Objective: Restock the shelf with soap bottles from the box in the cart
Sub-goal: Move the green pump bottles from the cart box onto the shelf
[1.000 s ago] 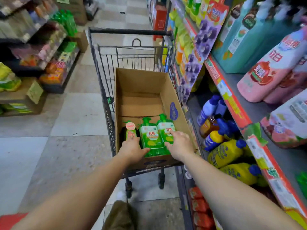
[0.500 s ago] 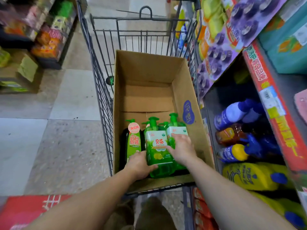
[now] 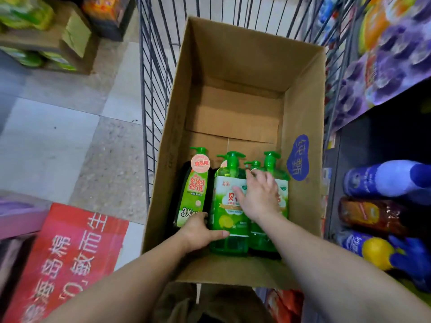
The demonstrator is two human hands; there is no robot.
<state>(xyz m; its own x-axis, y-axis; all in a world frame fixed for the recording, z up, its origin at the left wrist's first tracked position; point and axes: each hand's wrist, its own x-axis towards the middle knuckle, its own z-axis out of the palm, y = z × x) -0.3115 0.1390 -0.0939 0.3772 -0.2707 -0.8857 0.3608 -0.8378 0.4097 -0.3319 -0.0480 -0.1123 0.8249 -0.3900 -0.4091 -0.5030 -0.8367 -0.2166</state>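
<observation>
An open cardboard box [image 3: 303, 101] stands in the wire cart [image 3: 154, 89]. At its near end stand green pump soap bottles: a slim one with a pink label [image 3: 192, 192] on the left, a wide one [image 3: 227, 206] in the middle and another [image 3: 281, 180] on the right, with smaller pump tops behind them. My left hand [image 3: 200, 231] grips the lower left side of the middle bottle, its thumb across the front. Over the middle and right bottles my right hand [image 3: 260, 197] lies with fingers spread, holding nothing.
On the right, a dark shelf holds lying blue bottles [image 3: 384, 178], a brown bottle [image 3: 370, 215] and a yellow-capped one [image 3: 375, 250]. Purple packs [image 3: 391, 54] hang above. A red sign [image 3: 70, 264] lies at lower left, on a tiled floor [image 3: 58, 136].
The view has dropped closer over the box. My right hand has opened and spread over the bottles. My left hand has closed around the base of the middle bottle.
</observation>
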